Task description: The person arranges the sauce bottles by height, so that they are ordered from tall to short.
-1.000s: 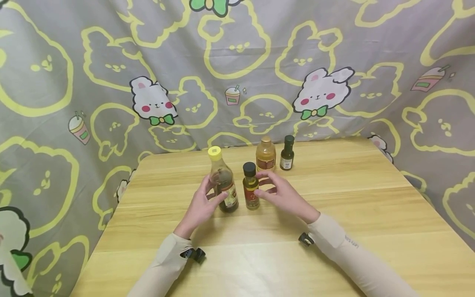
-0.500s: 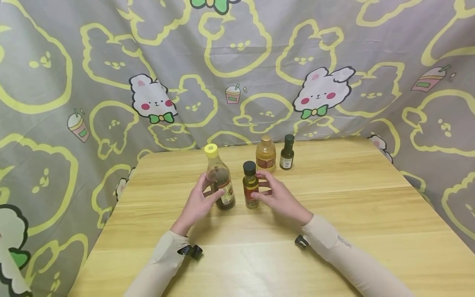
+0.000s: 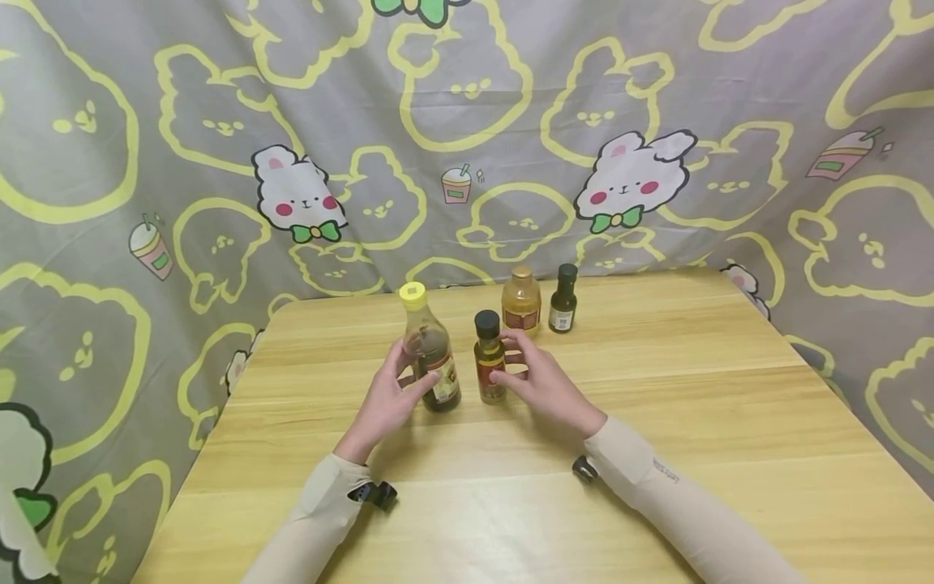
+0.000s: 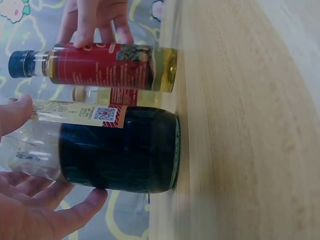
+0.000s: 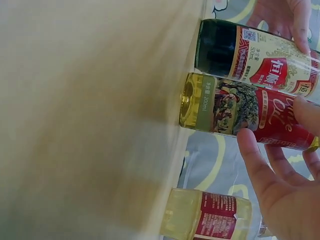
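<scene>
My left hand (image 3: 387, 405) grips a tall vinegar bottle (image 3: 443, 381) with a yellow cap and dark liquid, its thumb on the cream label and its fingers behind the glass. Right beside it stands a smaller olive oil bottle (image 3: 490, 357) with a black cap and a red label. The right hand (image 3: 547, 389) holds this one from the right, thumb over the label. In the right wrist view the olive oil bottle (image 5: 245, 110) shows yellow oil at its base, with the vinegar bottle (image 5: 260, 60) close by. Both bottles are upright.
Behind them on the wooden table (image 3: 657, 381) stand a bottle of yellowish liquid (image 3: 521, 300) with a tan cap and a small dark bottle (image 3: 563, 304) with a white label. A patterned curtain (image 3: 350, 97) hangs along the table's back edge.
The vinegar bottle has shifted slightly left with my left hand. My right hand has moved left, its thumb now further over the olive oil bottle, which has shifted slightly left and away.
</scene>
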### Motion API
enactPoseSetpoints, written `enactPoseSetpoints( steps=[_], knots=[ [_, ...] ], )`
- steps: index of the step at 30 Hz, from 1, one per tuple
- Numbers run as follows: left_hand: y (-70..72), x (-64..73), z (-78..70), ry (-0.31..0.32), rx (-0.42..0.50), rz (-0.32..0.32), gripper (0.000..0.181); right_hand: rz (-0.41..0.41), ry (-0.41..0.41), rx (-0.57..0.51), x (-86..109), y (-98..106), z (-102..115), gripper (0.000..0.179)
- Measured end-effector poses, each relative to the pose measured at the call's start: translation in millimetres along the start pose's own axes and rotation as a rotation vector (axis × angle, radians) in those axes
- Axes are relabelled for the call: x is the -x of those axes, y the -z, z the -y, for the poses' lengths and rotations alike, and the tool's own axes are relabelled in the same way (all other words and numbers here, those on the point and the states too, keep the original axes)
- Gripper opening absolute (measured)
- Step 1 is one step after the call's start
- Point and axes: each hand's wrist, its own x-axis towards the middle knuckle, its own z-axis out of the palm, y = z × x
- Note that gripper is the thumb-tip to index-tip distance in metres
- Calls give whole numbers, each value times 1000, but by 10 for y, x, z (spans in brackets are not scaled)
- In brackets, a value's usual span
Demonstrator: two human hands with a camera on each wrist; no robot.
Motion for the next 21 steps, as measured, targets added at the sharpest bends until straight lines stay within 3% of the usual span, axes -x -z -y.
enactPoseSetpoints(
  steps=[21],
  knots=[
    [-9,-8,26,4,19,1,71,-102,19,57,-278,-76,-66,59]
  ],
)
